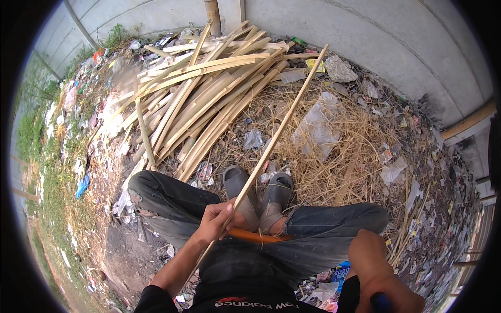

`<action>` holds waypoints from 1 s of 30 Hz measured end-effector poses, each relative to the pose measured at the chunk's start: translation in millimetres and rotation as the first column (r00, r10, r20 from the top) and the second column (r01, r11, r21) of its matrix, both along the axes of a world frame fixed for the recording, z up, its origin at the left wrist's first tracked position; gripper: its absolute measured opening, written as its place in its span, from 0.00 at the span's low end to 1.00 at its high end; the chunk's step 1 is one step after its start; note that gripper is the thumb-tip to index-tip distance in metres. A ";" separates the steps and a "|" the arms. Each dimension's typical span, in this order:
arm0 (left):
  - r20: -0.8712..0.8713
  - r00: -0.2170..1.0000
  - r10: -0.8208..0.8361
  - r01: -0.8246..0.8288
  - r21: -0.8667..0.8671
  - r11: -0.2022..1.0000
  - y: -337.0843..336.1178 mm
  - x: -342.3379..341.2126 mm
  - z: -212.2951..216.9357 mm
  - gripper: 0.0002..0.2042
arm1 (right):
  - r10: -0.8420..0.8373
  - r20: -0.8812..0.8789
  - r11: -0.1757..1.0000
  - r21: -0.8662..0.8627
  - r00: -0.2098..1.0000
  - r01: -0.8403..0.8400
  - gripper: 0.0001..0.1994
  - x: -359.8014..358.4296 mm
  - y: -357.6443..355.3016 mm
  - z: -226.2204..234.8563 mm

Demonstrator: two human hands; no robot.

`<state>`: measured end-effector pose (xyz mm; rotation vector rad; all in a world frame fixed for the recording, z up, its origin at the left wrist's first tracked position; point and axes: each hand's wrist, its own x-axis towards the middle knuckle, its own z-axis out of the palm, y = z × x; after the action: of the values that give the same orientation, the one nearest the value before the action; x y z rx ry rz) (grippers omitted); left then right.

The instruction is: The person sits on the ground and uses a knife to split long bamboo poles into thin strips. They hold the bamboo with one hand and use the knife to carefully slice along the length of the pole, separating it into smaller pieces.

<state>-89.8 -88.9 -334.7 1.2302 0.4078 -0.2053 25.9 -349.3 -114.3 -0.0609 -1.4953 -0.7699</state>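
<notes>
My left hand (pixel 215 220) is closed around a long, thin bamboo strip (pixel 284 121). The strip runs slantwise from beside my left forearm, over my lap, to the far right of the pile. At the lower right my right arm is sharply bent. My right hand (pixel 399 298) is by the lower edge, seemingly closed, with the dark, rounded end of something (pixel 381 301) showing beside it; its fingers are hard to make out. An orange-brown curved bar (pixel 257 236) lies across my lap, below my grey sandals (pixel 278 190).
A large heap of split bamboo strips (pixel 209 99) lies ahead and to the left. Dry straw-like shavings (pixel 360 151) and plastic scraps cover the ground to the right. A pale rock (pixel 340 69) sits near the concrete wall (pixel 360 31). A bamboo post (pixel 213 16) stands behind the heap.
</notes>
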 end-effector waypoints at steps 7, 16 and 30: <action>0.039 0.999 0.018 -0.015 -0.066 0.998 -1.3 1.1 -10.0 0.28 | -0.325 -0.737 0.840 -0.513 0.593 -0.178 0.26 56.9 2.4 -25.2; -0.001 1.000 0.027 -0.027 -0.261 0.965 -1.2 5.1 -11.9 0.28 | -0.658 0.077 -0.334 -0.921 0.749 -0.199 0.26 74.0 55.8 -166.6; -0.039 0.999 0.002 -0.010 -0.209 0.978 -5.7 21.8 -8.5 0.23 | -0.749 0.295 -0.413 -0.908 0.593 -0.070 0.31 83.5 67.0 -189.1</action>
<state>-68.0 -94.6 -343.2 1.0188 0.4120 -0.2607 109.4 -282.3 -303.5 -2.2036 -0.9859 0.2824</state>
